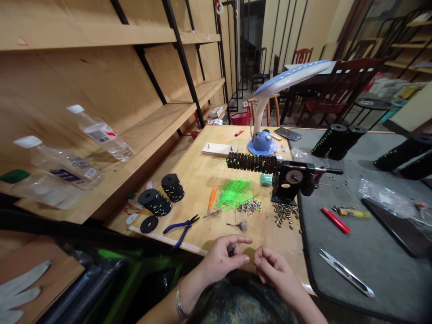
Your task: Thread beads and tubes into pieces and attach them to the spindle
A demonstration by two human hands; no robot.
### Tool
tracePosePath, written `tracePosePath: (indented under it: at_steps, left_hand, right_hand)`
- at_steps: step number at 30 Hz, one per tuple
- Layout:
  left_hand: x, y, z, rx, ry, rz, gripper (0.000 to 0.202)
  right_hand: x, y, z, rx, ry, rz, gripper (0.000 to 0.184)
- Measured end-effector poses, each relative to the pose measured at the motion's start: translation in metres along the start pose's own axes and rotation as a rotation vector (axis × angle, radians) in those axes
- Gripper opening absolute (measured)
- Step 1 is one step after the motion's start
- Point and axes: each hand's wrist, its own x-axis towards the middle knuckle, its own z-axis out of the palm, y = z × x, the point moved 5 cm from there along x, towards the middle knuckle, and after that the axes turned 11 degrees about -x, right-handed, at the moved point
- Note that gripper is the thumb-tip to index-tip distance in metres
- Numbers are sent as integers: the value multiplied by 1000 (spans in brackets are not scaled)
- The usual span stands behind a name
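Observation:
At the table's near edge, my left hand has its index finger and thumb stretched out. Its other fingers curl round a small dark object whose kind I cannot make out. Just to its right, my right hand is closed in a pinch; anything between the fingertips is too small to see. Beyond both hands lie a grey tuft of fibres, a pile of bright green strands, mixed coloured beads and small metal pieces.
Blue-handled pliers, an orange-handled tool and black foam spools lie left. A black clamp device bears a spool row below a blue lamp. Thread snips and a red stick lie on the grey mat.

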Motion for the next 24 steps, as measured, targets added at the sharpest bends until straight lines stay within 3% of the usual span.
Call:
tracePosePath:
  at_steps: [5,13,20,24]
  left_hand:
    - [4,3,2,22,31,35,19]
    - [3,11,1,141,102,84,23]
    - [-9,27,1,343,158,152,22]
    - [-19,35,6,469,163,203,21]
  right_hand:
    - [0,1,0,3,-14,0,41]
    - [0,2,-7,-22,23,-21,42]
    - [-34,-18,-58,-262,417,-175,40]
    - [-58,-41,-51,-280,525,-297,37]
